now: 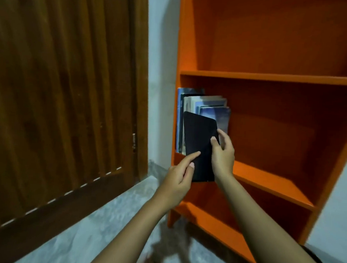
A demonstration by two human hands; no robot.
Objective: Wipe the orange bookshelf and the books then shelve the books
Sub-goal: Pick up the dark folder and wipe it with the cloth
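Orange bookshelf [273,77], black book [198,137] between hands [178,178] [223,152]

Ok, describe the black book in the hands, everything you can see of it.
The black book is thin, with a plain matt cover, rounded corners and no lettering visible. It is held nearly upright, top tilted left, in front of the row of books at the left end of the orange bookshelf. The left hand holds its lower left edge, index finger on the cover. The right hand grips its right edge, thumb in front.
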